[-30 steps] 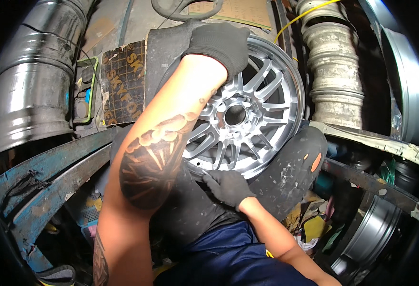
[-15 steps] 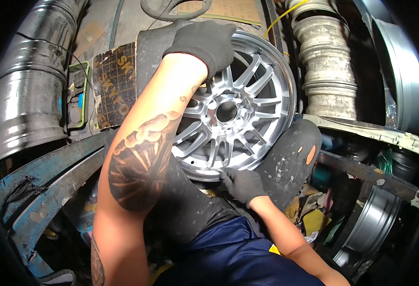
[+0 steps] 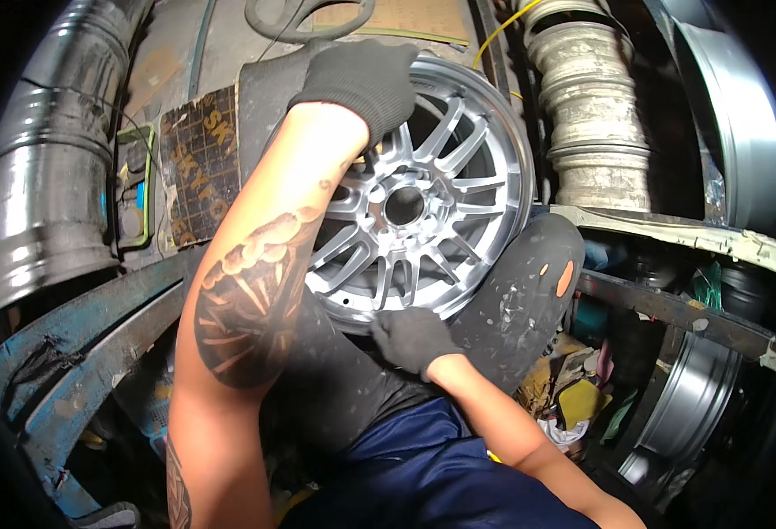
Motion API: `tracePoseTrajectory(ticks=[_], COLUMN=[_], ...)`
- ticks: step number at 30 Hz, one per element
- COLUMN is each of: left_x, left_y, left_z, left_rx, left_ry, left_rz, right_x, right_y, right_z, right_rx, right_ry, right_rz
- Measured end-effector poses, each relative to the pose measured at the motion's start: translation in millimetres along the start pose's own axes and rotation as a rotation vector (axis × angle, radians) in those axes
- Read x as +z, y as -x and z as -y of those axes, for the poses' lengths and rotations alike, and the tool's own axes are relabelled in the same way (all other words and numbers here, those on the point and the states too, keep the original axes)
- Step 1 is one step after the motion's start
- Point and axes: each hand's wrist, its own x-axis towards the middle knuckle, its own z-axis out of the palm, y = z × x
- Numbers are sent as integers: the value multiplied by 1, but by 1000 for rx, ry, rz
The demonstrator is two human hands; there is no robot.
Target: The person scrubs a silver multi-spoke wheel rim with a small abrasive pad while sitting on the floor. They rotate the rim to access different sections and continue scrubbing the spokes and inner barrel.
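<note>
A silver multi-spoke alloy wheel (image 3: 458, 186) lies tilted at my lap, face up, its near edge between my thighs. My left hand (image 3: 359, 81), in a dark grey knit glove, is closed over the wheel's far edge; its fingertips are hidden behind the wrist and rim. The bare left forearm crosses above the wheel's left side. My right hand (image 3: 413, 340), gloved alike, has its fingers curled against the near lip of the wheel. Whether a small thing lies under those fingers cannot be seen.
Shiny metal barrels (image 3: 48, 167) are stacked at the left, and dull wheel barrels (image 3: 595, 115) at the right. A printed board (image 3: 198, 167) and a grey ring (image 3: 309, 33) lie beyond. Blue metal bars (image 3: 97, 309) run at the near left. Another silver rim (image 3: 692, 397) stands at the lower right.
The whole view has shifted slightly, so most things appear farther left. My right hand has slid a little left along the near lip. The left hand stays at the far edge.
</note>
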Motion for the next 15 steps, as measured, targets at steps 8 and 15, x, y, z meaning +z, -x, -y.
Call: tracePoseTrajectory(ticks=[8, 15], left_x=[2, 6], left_y=[-2, -5], left_z=[3, 5], left_rx=[61, 43], left_ry=[-11, -19], left_rz=[-4, -1], right_x=[-21, -7], right_y=[29, 15], right_z=[-23, -29], right_rx=[195, 23], right_ry=[106, 58], right_rz=[63, -48])
